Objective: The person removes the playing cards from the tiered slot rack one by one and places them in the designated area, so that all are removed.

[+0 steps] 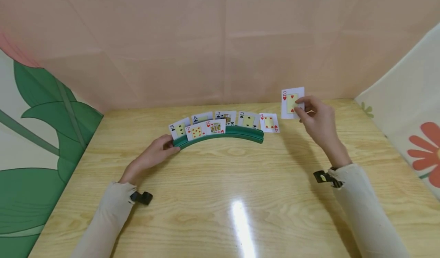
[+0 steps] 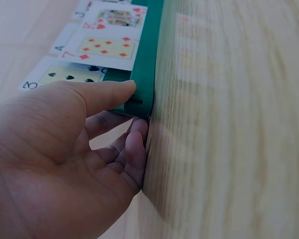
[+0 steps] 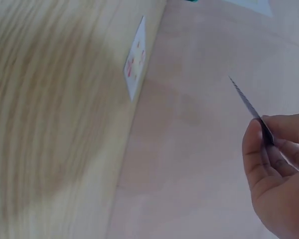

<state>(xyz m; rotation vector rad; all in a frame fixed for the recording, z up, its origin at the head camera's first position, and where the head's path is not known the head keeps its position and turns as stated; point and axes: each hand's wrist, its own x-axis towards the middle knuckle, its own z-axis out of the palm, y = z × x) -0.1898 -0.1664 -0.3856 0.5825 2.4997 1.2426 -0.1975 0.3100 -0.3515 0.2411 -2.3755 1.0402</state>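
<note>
A curved green playing card holder (image 1: 244, 133) stands on the table with several cards in it. At its left end my left hand (image 1: 152, 151) grips it, the thumb (image 2: 112, 94) on the near face and the fingers around the end. The back row shows the three of spades (image 1: 179, 129), an ace, a jack and the two of spades (image 1: 249, 120). In front are the seven of diamonds (image 1: 196, 132) and the king of hearts (image 1: 215, 127). Up at the right, my right hand (image 1: 321, 122) pinches the two of hearts (image 1: 288, 103) between thumb and fingers, clear of the table.
The four of hearts (image 1: 269, 123) lies on the wooden table (image 1: 213, 189) just past the holder's right end. Behind the table hangs a pinkish cloth (image 1: 223, 52). Printed flower panels (image 1: 405, 109) flank both sides.
</note>
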